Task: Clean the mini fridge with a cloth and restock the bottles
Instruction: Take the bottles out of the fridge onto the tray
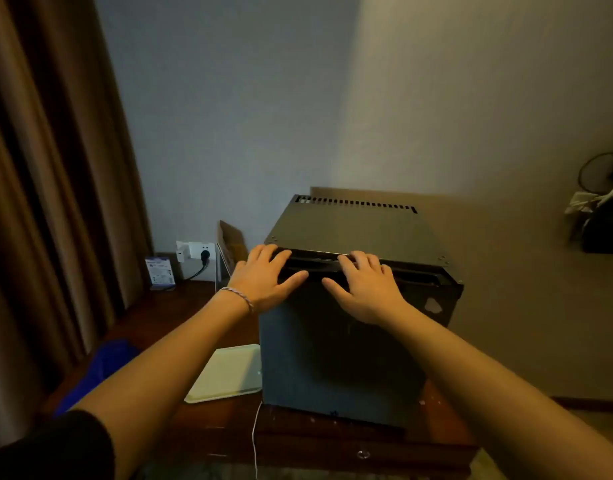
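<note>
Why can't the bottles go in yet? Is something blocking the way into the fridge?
Yes, its own door is closed, so the inside of the mini fridge is shut off. Both hands, left hand and right hand, rest at the door's top edge. No bottles are in view.

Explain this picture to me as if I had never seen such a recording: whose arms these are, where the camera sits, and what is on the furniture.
There is no machine here. A person wears one camera on the head, looking forward and down, so the two bare arms are their own. The left hand and right hand lie with straight fingers on the top front edge of a black box-shaped mini fridge, whose door is closed. Neither hand holds anything. The fridge stands on a dark wooden cabinet. Left of it lie a pale rectangular tray and something blue and blurred, possibly a cloth. No bottles are visible.
</note>
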### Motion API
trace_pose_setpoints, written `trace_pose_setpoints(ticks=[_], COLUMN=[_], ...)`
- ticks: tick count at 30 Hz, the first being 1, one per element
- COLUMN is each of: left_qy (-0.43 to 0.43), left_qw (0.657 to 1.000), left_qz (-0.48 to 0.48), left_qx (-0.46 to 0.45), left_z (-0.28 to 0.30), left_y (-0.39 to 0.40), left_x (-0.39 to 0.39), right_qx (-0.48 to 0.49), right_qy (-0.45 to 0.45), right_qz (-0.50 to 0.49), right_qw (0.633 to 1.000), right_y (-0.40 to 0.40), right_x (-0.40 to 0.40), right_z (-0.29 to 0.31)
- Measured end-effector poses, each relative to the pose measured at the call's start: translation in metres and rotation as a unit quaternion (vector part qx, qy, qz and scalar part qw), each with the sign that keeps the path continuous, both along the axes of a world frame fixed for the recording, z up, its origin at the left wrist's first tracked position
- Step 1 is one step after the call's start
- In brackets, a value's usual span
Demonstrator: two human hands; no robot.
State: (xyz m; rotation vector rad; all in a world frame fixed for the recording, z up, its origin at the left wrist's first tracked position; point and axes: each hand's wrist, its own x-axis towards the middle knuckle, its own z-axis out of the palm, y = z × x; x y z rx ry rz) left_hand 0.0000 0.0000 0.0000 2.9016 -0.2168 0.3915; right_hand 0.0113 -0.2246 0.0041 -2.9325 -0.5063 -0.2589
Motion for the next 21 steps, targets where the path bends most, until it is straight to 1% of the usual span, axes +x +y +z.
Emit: trace_pose_setpoints(ticks=[2, 6, 9, 12, 17, 21], left_qy=[0.028, 0.023, 0.015, -0.002, -0.012, -0.014], left_qw=[0.999, 0.999, 0.999, 0.999, 0.999, 0.998], left_qz=[-0.017, -0.020, -0.009, 0.001, 0.002, -0.006], left_qx=[-0.019, -0.041, -0.044, -0.052, -0.045, -0.060], left_z=[0.000, -0.003, -0.005, -0.012, -0.020, -0.021], left_y=[0.002, 0.005, 0.005, 0.001, -0.001, -0.001], left_x=[0.002, 0.013, 0.016, 0.015, 0.012, 0.011], right_qx=[0.011, 0.063, 0.049, 0.051, 0.045, 0.045], right_qy=[-0.001, -0.016, -0.047, -0.060, -0.067, -0.063], right_qz=[-0.031, -0.084, -0.107, -0.126, -0.138, -0.150], right_qw=[0.999, 0.994, 0.992, 0.989, 0.987, 0.986], right_y=[0.002, 0.008, 0.018, 0.025, 0.028, 0.031], right_x=[0.002, 0.005, 0.003, 0.001, 0.000, 0.000], right_z=[-0.004, -0.013, -0.016, -0.022, -0.025, -0.027])
